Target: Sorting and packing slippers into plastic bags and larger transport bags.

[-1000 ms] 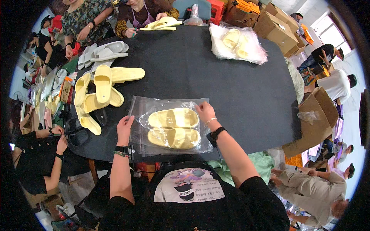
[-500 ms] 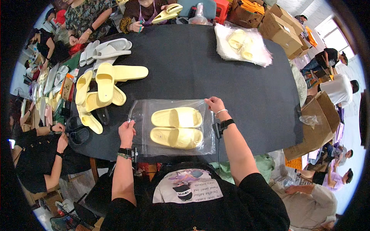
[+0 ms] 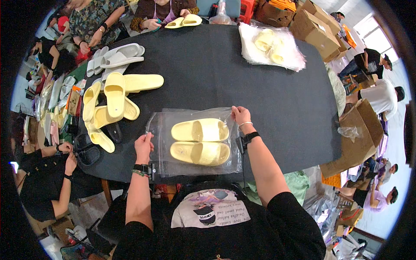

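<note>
A clear plastic bag [image 3: 164,156] lies in front of me on the dark table, holding a pair of pale yellow slide sandals [image 3: 200,142] side by side, toes to the right. My right hand [image 3: 242,116] pinches the bag's far right corner. At the left edge, my left hand [image 3: 143,145] is closed with thumb and finger together on the plastic. Both wrists carry dark straps. Farther left, several loose yellow slides [image 3: 115,95] overlap in a heap.
Grey slides [image 3: 123,56] sit beyond the yellow heap, black slides [image 3: 89,149] at the left edge. A stack of clear bags [image 3: 255,54] with yellow slides on top occupies the far right. Cardboard boxes [image 3: 318,32] stand beyond. Co-workers' hands [image 3: 69,154] are at the left.
The bagged slides have shifted slightly to the right, and the bag's far edge has risen a little. Across the table, a person has lowered yellow slides to the edge. A person at lower right has gone.
</note>
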Demonstrator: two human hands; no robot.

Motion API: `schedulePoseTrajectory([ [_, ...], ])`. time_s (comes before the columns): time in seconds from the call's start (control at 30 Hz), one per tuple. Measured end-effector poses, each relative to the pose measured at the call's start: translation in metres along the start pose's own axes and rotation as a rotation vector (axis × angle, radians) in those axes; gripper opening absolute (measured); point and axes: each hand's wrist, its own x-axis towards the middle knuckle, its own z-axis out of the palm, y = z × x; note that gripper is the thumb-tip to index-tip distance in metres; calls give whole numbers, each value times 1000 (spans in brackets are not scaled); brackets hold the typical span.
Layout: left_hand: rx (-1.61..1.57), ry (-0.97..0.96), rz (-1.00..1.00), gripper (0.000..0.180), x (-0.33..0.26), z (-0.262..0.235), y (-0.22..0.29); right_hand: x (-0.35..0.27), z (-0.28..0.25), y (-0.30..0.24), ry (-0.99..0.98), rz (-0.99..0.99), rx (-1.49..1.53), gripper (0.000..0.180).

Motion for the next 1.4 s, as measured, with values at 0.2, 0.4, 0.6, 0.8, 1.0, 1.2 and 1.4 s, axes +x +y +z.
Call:
schedulePoseTrajectory([
  [0.2,651,441,581,42,-12,4,-12,-1,6,22,-93,52,100,37],
  [0.4,653,-497,1385,27,-116,102,42,8,-5,30,-199,54,120,38],
  [0.6,914,-939,1322,29,-143,197,-15,3,2,-1,-238,82,38,28],
  [0.8,993,-858,1353,19,-132,220,-50,13,1,15,-284,42,69,24],
  [1.0,839,-983,1361,18,-140,204,-39,11,5,6,-210,-147,-191,25],
  [1.2,848,-1102,1361,20,-155,214,-28,5,10,-7,-263,-192,-248,26],
  [1.4,651,-1005,1437,22,-161,213,3,6,-21,14,-55,-304,-392,33],
])
